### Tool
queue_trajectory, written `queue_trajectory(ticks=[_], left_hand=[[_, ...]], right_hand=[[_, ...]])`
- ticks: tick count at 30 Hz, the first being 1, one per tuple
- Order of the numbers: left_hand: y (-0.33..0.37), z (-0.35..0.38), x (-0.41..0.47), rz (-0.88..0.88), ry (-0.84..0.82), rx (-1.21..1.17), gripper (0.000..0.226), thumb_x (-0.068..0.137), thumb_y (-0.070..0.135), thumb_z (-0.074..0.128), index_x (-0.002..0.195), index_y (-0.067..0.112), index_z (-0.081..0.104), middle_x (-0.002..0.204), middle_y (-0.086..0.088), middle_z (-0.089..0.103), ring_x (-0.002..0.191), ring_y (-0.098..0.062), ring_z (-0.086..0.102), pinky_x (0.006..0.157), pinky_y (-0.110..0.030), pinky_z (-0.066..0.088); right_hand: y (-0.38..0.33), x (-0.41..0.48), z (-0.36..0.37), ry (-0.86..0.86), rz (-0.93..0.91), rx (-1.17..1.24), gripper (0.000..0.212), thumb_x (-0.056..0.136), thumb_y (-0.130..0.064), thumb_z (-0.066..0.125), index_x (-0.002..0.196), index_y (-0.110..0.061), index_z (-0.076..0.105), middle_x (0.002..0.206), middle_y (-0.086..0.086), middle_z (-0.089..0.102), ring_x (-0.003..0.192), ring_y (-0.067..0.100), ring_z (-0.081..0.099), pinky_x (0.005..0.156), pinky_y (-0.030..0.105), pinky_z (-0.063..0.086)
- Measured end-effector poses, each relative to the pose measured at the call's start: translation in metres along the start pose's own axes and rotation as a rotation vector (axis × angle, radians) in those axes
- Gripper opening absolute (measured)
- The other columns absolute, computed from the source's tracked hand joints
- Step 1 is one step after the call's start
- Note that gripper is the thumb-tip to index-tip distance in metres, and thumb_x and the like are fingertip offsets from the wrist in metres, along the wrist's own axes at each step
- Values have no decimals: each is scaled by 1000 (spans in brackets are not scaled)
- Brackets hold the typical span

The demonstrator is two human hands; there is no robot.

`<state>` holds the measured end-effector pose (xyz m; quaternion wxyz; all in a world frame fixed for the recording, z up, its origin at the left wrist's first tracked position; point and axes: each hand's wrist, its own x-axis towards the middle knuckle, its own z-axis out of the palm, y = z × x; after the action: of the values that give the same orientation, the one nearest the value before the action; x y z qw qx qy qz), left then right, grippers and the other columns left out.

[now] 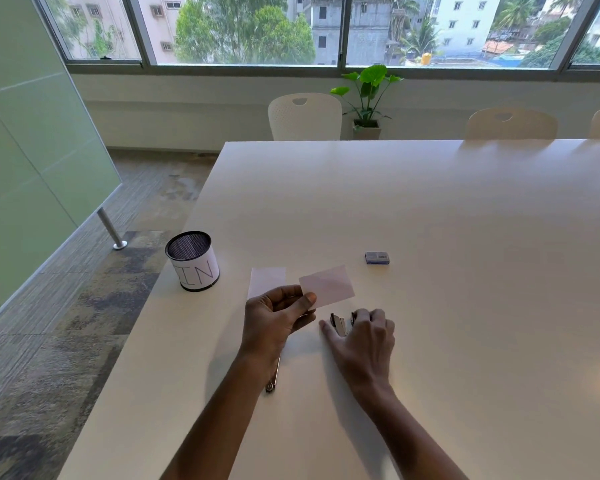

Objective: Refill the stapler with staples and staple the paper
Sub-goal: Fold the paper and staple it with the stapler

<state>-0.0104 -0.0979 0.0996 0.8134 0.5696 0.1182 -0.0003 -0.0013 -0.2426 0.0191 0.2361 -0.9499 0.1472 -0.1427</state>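
Left hand (278, 320) pinches paper slip (328, 287) by its near corner, thumb against fingers, slip raised off table (430, 209); right hand (364, 337) fingers curled over stapler (340, 323), just right of left fingertips; second slip (265, 280) flat beyond left fingers; staple box (377, 257) well beyond right knuckles.

We look at a broad white table (430, 209) with a smooth, faintly glossy top. Near its left edge stands a round mesh cup (192, 259) with a white label reading BIN. Beside it a slip of paper (265, 280) lies flat. Farther right sits a small blue staple box (377, 257). Nearer us, the stapler (340, 325) is partly covered by the right hand (361, 341). A thin metal tool (273, 377) lies half hidden under a wrist.
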Motion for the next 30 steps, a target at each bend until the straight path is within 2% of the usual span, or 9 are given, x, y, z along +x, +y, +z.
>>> queue_trajectory(ticks=[5, 7, 10, 12, 14, 19, 24, 26, 30], left_hand=[[4, -3, 0, 12, -25, -17, 13, 83, 0, 78, 96, 4, 78, 94, -13, 81, 87, -26, 78, 69, -26, 63], [7, -5, 1, 29, -42, -1, 15, 82, 3, 80, 97, 7, 79, 95, -11, 81, 89, -26, 79, 70, -26, 63], [11, -6, 3, 60, -60, 22, 18, 81, 6, 81, 99, 10, 79, 97, -9, 81, 90, -26, 79, 72, -27, 63], [15, -6, 6, 75, -59, 25, 17, 82, 6, 80, 98, 11, 80, 96, -8, 81, 89, -25, 79, 71, -26, 63], [18, -4, 8, 85, -59, 31, 16, 82, 5, 80, 96, 13, 80, 95, -7, 81, 88, -24, 79, 70, -26, 63], [21, 2, 8, 114, -70, 90, 19, 82, 5, 79, 100, 12, 79, 93, -3, 82, 87, -22, 79, 71, -25, 63], [19, 4, 4, 135, -98, 112, 22, 82, 1, 79, 104, 6, 77, 94, -7, 81, 86, -23, 79, 71, -26, 63], [19, 4, 3, 147, -105, 136, 25, 81, 0, 79, 105, 4, 76, 95, -9, 80, 85, -24, 79, 72, -26, 63], [18, 2, 1, 154, -109, 145, 24, 79, -1, 81, 101, 7, 77, 87, -2, 81, 82, -25, 79, 69, -24, 62]], right_hand=[[0, 0, -1, 13, -12, 15, 48, 88, -54, 70, 106, -9, 72, 99, 10, 66, 95, 32, 60, 80, 39, 49], [2, 0, -5, 2, -33, 182, 44, 89, -48, 73, 109, -9, 72, 98, 9, 66, 88, 29, 63, 73, 31, 49], [-1, 1, -21, -105, -22, 582, 35, 88, -39, 78, 111, -13, 73, 100, 2, 67, 79, 17, 68, 65, 11, 48], [-7, -3, -35, -255, 7, 865, 34, 87, -42, 77, 109, -17, 73, 100, 2, 70, 74, 17, 72, 67, 21, 56], [-14, -9, -49, -367, 26, 1054, 36, 85, -48, 75, 108, -21, 74, 96, 2, 71, 70, 16, 69, 64, 25, 57], [-29, -14, -69, -469, 104, 1351, 45, 81, -53, 76, 109, -18, 77, 76, 7, 63, 67, 18, 58, 64, 31, 52], [-37, -9, -74, -501, 224, 1557, 37, 86, -43, 73, 107, -12, 77, 74, 4, 62, 65, 14, 58, 65, 27, 52], [-38, -7, -74, -504, 262, 1584, 31, 86, -42, 74, 100, -15, 79, 76, 5, 63, 65, 14, 59, 63, 25, 53], [-40, -6, -73, -493, 285, 1564, 31, 91, -42, 72, 100, -14, 81, 82, 8, 66, 68, 15, 62, 59, 24, 51]])
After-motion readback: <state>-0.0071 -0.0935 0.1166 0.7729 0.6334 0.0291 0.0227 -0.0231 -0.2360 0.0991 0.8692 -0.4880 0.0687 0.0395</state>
